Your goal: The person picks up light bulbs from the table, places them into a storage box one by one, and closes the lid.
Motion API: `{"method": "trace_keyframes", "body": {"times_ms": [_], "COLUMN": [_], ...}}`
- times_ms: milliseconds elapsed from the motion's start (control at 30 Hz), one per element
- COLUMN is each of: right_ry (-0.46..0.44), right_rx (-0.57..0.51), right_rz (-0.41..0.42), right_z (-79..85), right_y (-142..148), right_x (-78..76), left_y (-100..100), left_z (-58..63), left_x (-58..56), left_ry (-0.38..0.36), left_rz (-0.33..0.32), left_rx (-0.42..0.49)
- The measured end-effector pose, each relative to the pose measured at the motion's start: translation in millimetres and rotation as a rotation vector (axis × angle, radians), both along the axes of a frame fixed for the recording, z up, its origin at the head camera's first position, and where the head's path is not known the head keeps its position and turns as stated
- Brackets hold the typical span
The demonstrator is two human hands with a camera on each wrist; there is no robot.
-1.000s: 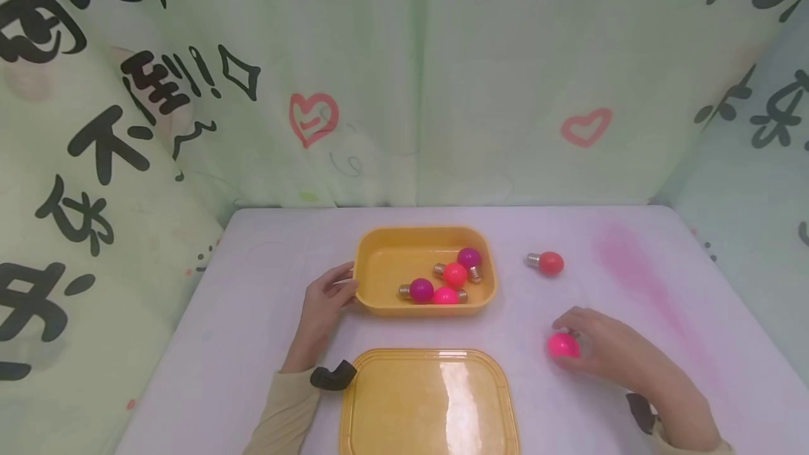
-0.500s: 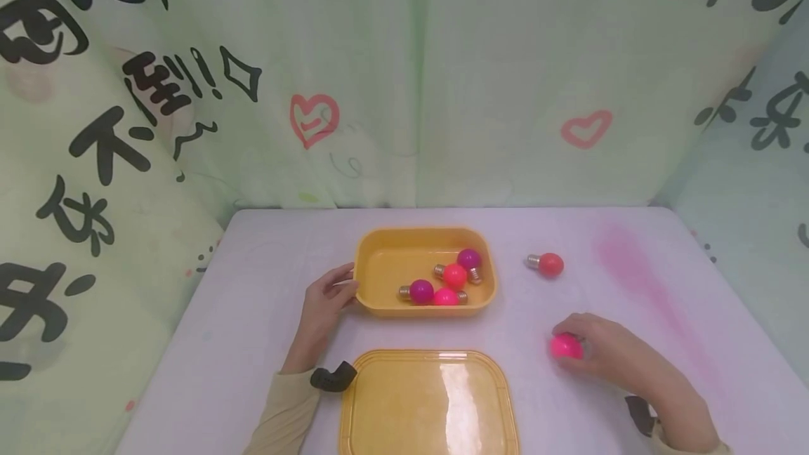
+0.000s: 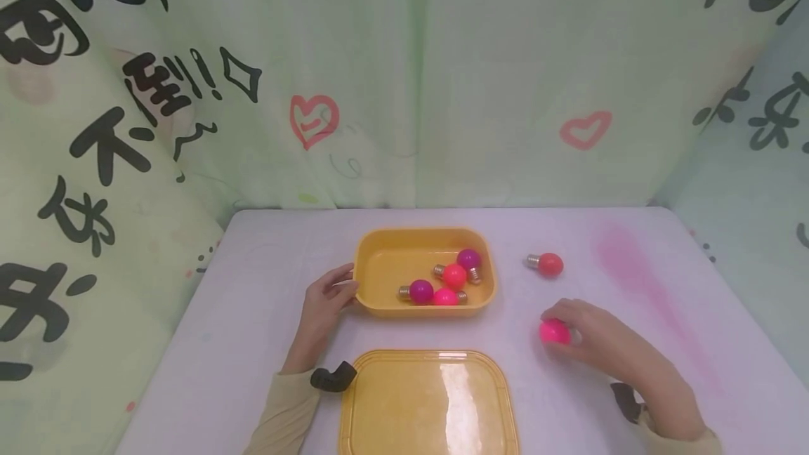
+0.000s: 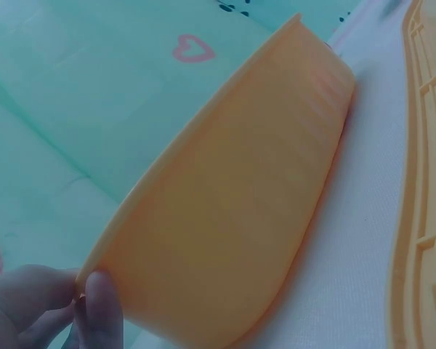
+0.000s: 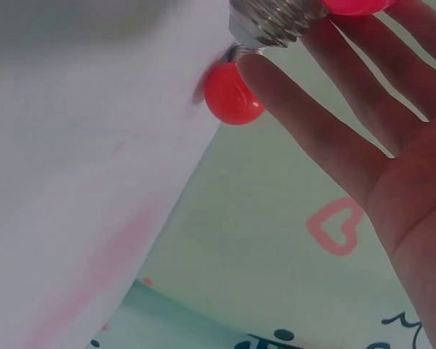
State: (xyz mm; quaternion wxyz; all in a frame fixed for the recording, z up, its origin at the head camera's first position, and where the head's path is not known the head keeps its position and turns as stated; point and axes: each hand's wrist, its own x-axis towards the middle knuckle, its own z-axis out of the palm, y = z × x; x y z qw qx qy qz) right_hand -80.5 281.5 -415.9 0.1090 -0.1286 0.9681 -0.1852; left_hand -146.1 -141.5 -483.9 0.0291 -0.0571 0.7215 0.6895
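My left hand (image 3: 324,314) pinches the left-end rim of a yellow plastic box (image 3: 382,269); the left wrist view shows fingers and thumb (image 4: 102,309) at that rim. Inside, toward the right, lie two purple bulbs (image 3: 421,291) and two pinkish-red bulbs (image 3: 454,275). Right of the box, my right hand (image 3: 597,343) grips a pink light bulb (image 3: 554,332) over the table. Its threaded metal base (image 5: 276,20) shows at the top of the right wrist view. A red bulb (image 3: 551,265) lies on the table beyond this hand.
A yellow lid (image 3: 411,399) lies flat in front of the box, near the left sleeve. White cloth covers the table (image 3: 284,244), with a pink stain (image 3: 638,272) at right. Green curtains (image 3: 480,90) with drawings and writing hang behind and at both sides.
My right hand, with the pink bulb in its fingers, has moved slightly left and away from me. The left hand, the box and the lid stay where they were.
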Motion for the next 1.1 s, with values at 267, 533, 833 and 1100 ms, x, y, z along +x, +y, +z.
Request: {"method": "trace_keyframes", "body": {"times_ms": [267, 533, 833, 1100], "right_ry": [0.056, 0.163, 0.212, 0.225], "right_rx": [-0.022, -0.027, -0.043, -0.055], "right_rz": [0.053, 0.114, 0.146, 0.145], "right_z": [5.5, 7.3, 13.4, 19.3], "right_y": [-7, -12, -24, -36], "right_x": [-5.9, -10.6, -18.0, -25.1], "left_y": [0, 0, 1, 1], "left_z": [0.5, -0.7, 0.6, 1.3], "left_x": [-0.1, -1.8, -0.2, -0.3], "left_ry": [-0.007, 0.007, 0.005, -0.004], "left_rz": [0.01, 0.002, 0.007, 0.009], "left_rx": [0.012, 0.043, 0.035, 0.042]}}
